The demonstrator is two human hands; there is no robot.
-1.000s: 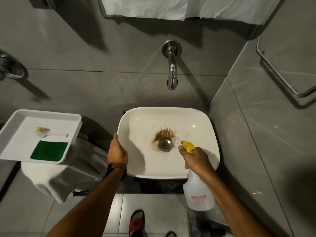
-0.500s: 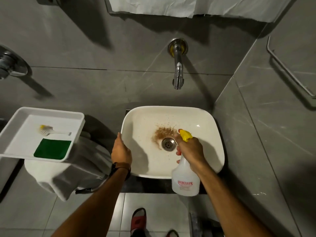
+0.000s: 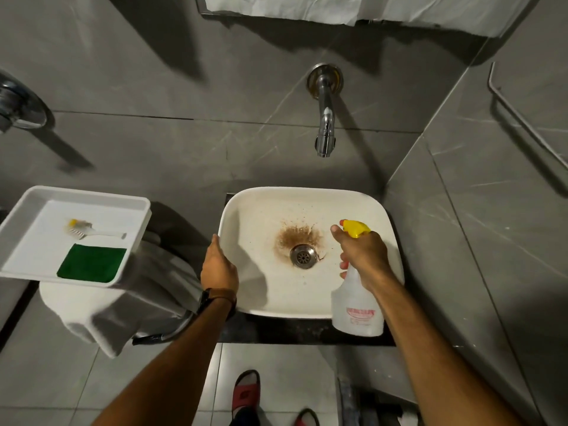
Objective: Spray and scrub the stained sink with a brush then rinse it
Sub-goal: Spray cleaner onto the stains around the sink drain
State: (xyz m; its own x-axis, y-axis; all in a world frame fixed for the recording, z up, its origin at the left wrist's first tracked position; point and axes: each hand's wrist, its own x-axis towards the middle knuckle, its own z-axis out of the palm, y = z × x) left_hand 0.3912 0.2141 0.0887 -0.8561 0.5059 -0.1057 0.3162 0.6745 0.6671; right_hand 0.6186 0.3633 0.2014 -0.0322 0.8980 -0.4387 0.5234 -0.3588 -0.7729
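Over the sink (image 3: 381, 210), your right hand (image 3: 364, 252) has swung back out toward the right rim since a half sec ago, when the nozzle sat nearly over the drain (image 3: 302, 256). Grip's wrapped tight round the neck of the spray bottle (image 3: 356, 305), forefinger up by the yellow trigger head, nozzle aimed left at the brown stain (image 3: 296, 236). Stain looks wetter and more spread vs a sec back, so I'd say spray's landing and you're mid-spray, early in the job. Left hand (image 3: 219, 267) stays curled over the left rim, bracing, nothing else in it. Brush (image 3: 92, 230) lies untouched in the white tray (image 3: 18, 210) off to the left, beside a green pad (image 3: 92, 264). Tap (image 3: 325, 124) above looks dry. Scrub & rinse not yet begun.
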